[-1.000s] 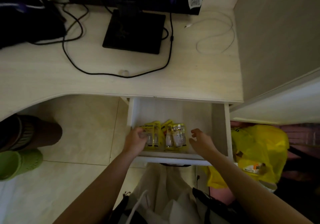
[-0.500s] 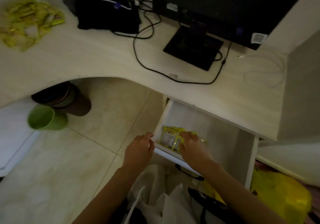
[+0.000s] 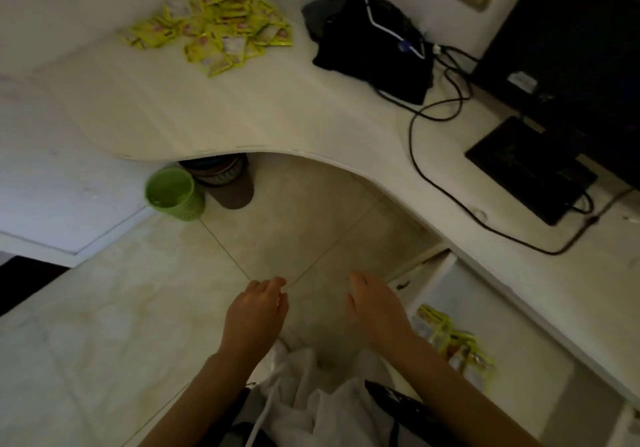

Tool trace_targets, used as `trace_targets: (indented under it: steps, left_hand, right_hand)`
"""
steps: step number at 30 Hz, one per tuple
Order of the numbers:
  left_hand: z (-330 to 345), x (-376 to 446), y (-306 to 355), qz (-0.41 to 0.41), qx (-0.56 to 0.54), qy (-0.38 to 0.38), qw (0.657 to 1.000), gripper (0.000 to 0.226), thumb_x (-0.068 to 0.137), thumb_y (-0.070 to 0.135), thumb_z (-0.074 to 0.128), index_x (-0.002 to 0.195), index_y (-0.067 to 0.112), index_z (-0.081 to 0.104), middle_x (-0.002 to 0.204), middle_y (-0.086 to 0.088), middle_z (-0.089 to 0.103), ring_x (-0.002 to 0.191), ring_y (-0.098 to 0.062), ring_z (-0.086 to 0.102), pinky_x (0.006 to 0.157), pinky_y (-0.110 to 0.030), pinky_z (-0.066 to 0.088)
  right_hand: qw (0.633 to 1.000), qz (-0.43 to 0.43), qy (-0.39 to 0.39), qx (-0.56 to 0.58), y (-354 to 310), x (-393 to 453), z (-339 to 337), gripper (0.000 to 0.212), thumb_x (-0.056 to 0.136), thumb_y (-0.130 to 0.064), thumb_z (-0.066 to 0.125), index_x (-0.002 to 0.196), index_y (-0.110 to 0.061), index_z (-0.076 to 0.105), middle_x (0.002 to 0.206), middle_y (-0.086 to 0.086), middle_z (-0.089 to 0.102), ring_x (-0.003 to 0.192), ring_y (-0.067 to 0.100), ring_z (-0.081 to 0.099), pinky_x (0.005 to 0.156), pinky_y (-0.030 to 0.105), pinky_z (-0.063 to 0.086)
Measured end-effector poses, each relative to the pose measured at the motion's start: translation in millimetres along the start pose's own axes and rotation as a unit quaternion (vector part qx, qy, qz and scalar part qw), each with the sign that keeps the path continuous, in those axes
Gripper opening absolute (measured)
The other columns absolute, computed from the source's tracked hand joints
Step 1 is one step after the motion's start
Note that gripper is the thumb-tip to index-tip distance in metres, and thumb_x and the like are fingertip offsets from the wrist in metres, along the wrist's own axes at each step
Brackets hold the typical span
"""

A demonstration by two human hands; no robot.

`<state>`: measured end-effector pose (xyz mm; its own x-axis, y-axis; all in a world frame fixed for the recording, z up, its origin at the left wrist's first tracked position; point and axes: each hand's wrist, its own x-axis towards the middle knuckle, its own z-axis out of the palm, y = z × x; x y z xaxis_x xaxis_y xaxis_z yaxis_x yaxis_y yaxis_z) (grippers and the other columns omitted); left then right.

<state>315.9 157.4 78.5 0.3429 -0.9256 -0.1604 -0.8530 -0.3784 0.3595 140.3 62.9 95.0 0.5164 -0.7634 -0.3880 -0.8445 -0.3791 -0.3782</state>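
Note:
My left hand [image 3: 254,311] and my right hand [image 3: 375,308] hover palm-down over the tiled floor, fingers relaxed, holding nothing. To the right of my right hand is the open white drawer [image 3: 519,325] under the desk, with a few yellow sachets [image 3: 457,346] lying inside it. A heap of several yellow sachets [image 3: 214,27] lies at the far left of the curved pale desk [image 3: 277,114].
A black bag [image 3: 374,41] and black cables [image 3: 433,169] lie on the desk, beside a monitor [image 3: 561,48] on its black stand [image 3: 530,169]. A green basket [image 3: 173,192] and a brown bin [image 3: 228,183] stand on the floor under the desk. White cloth [image 3: 311,394] lies on my lap.
Both hands have left the drawer and its sachets and moved left, over the floor. My view has swung left, bringing the sachet heap on the desk into sight.

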Motion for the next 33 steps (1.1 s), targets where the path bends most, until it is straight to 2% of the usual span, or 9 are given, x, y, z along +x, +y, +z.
trace_targets:
  steps: [4, 10, 16, 20, 27, 33]
  left_hand:
    - [-26.2, 22.8, -58.4, -0.019, 0.022, 0.012, 1.000, 0.027, 0.095, 0.029, 0.050, 0.118, 0.020, 0.059, 0.103, 0.002, 0.069, 0.091, -0.014, 0.062, 0.072, -0.026, 0.052]
    - [-66.5, 64.0, -122.1, -0.037, 0.042, 0.026, 0.998, 0.024, 0.091, 0.028, 0.056, 0.113, 0.018, 0.061, 0.094, 0.002, 0.071, 0.087, -0.017, 0.063, 0.066, -0.028, 0.052]
    - [-93.8, 111.4, -161.0, -0.045, 0.047, 0.048, 0.997, 0.021, 0.088, 0.026, 0.061, 0.107, 0.017, 0.064, 0.087, 0.002, 0.071, 0.080, -0.017, 0.063, 0.059, -0.028, 0.049]
    - [-109.5, 151.0, -180.5, -0.064, 0.035, 0.054, 0.996, 0.021, 0.090, 0.027, 0.058, 0.108, 0.018, 0.063, 0.090, 0.002, 0.070, 0.082, -0.016, 0.062, 0.062, -0.028, 0.050]
    - [-141.3, 237.0, -212.3, -0.116, -0.003, 0.078, 0.990, 0.022, 0.092, 0.028, 0.054, 0.112, 0.020, 0.061, 0.094, 0.004, 0.068, 0.090, -0.015, 0.061, 0.071, -0.030, 0.052]
    - [-164.6, 303.7, -231.0, -0.139, -0.029, 0.088, 0.986, 0.023, 0.093, 0.028, 0.053, 0.114, 0.020, 0.059, 0.095, 0.004, 0.067, 0.092, -0.014, 0.060, 0.071, -0.029, 0.050]
  right_hand:
    - [0.999, -0.025, 0.012, -0.024, -51.2, 41.9, 2.1, 0.034, 0.099, -0.023, 0.032, 0.128, -0.012, 0.045, 0.124, 0.006, 0.054, 0.108, 0.019, 0.052, 0.091, 0.030, 0.045]
    - [0.997, -0.057, 0.036, -0.040, -117.6, 101.1, -11.6, 0.037, 0.100, -0.024, 0.031, 0.134, -0.013, 0.044, 0.121, 0.005, 0.056, 0.102, 0.017, 0.055, 0.083, 0.024, 0.042]
    - [0.995, -0.082, 0.047, -0.042, -164.4, 165.6, -22.1, 0.031, 0.098, -0.021, 0.037, 0.124, -0.012, 0.051, 0.110, 0.008, 0.060, 0.095, 0.022, 0.057, 0.081, 0.031, 0.046]
    - [0.994, -0.095, 0.051, -0.035, -189.6, 214.8, -29.0, 0.031, 0.097, -0.021, 0.039, 0.123, -0.012, 0.052, 0.110, 0.008, 0.061, 0.094, 0.023, 0.058, 0.081, 0.035, 0.050]
    - [0.987, -0.142, 0.038, -0.062, -228.4, 315.1, -62.0, 0.037, 0.099, -0.022, 0.038, 0.134, -0.012, 0.044, 0.123, 0.010, 0.058, 0.110, 0.028, 0.054, 0.089, 0.037, 0.046]
    - [0.982, -0.164, 0.026, -0.088, -253.3, 393.3, -90.2, 0.039, 0.097, -0.025, 0.038, 0.132, -0.011, 0.044, 0.122, 0.010, 0.058, 0.109, 0.028, 0.054, 0.087, 0.039, 0.049]
